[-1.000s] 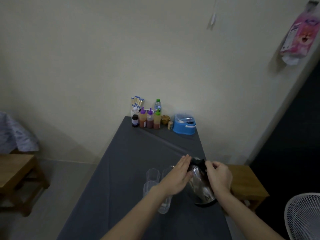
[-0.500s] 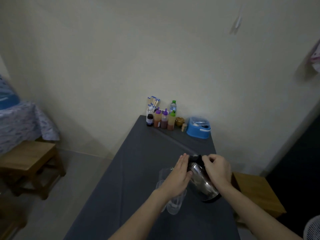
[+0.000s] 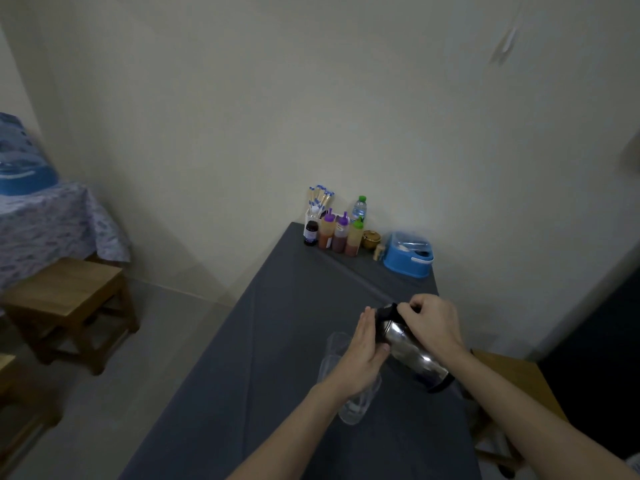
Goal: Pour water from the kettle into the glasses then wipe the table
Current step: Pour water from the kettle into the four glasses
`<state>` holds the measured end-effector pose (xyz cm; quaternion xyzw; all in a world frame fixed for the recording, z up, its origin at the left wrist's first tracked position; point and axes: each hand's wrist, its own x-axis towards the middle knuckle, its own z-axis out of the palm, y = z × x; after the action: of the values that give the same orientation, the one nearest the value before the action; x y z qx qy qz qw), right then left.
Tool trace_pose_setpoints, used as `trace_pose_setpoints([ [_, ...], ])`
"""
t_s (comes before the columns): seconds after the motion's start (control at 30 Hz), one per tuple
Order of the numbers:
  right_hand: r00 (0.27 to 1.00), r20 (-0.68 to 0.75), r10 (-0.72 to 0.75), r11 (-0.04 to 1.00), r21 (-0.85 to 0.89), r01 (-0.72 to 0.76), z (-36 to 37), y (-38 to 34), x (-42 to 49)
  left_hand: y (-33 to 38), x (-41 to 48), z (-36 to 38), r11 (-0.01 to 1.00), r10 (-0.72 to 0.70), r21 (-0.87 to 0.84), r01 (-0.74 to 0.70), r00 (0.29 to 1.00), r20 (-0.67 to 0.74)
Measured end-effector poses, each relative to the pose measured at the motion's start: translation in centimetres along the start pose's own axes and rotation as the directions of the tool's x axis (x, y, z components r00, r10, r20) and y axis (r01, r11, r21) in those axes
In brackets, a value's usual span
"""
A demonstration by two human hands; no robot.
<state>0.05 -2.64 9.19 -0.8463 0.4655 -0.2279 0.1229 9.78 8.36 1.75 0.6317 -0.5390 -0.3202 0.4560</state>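
The kettle (image 3: 410, 348) hung tilted above the grey worktop (image 3: 277, 341), its long axis running from the base at lower right up to the black top at upper left, mouth leaning toward the glasses (image 3: 349, 386) just left of it. The right hand (image 3: 429, 323), its grip closed on the kettle's top, was nearer; the left hand (image 3: 363, 351) lay flat, fingers spread, against the steel side. Against half a second earlier, the kettle leaned further over and the view had swung left.
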Motion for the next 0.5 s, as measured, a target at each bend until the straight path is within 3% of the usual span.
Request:
trace_pose_setpoints([
  [0.5,0.996,0.017,-0.089,0.990,-0.111,0.090,1.0,0.3,2.1,-1.3,1.1,0.7,0.998,0.013,-0.061,-0.017,0.998,-0.059],
])
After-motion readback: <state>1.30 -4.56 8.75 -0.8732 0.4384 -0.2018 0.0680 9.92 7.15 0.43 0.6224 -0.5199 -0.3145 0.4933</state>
